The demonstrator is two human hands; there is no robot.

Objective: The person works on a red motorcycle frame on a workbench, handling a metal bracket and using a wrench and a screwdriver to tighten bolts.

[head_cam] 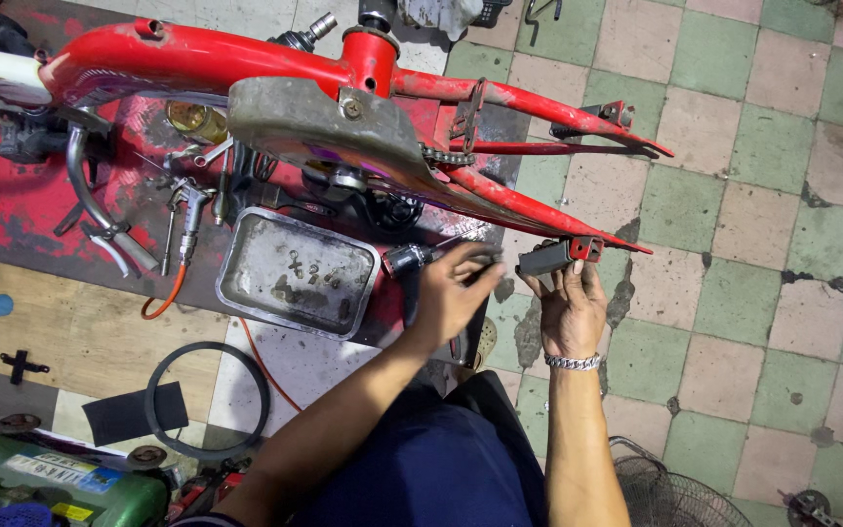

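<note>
My left hand [453, 293] grips a dark power tool [412, 260] beside the metal tray [297, 275], while my right hand [570, 310] holds the footpeg bracket [558, 256] at the red frame [539, 207] end.

A dented metal tray [297, 273] lies on a red mat [12, 200] with a few small bolts inside, and just left of it an air tool [187, 210] trails an orange hose [163, 298]. Below the mat, a black rubber ring [209, 400] lies on the floor around one corner of a dark square pad [129, 415], with a small black cross-shaped piece [21, 366] to the left and a green machine [51, 478] at the bottom edge. A wire fan guard [670, 493] lies on the green and pink floor tiles [773, 146] at lower right.
</note>
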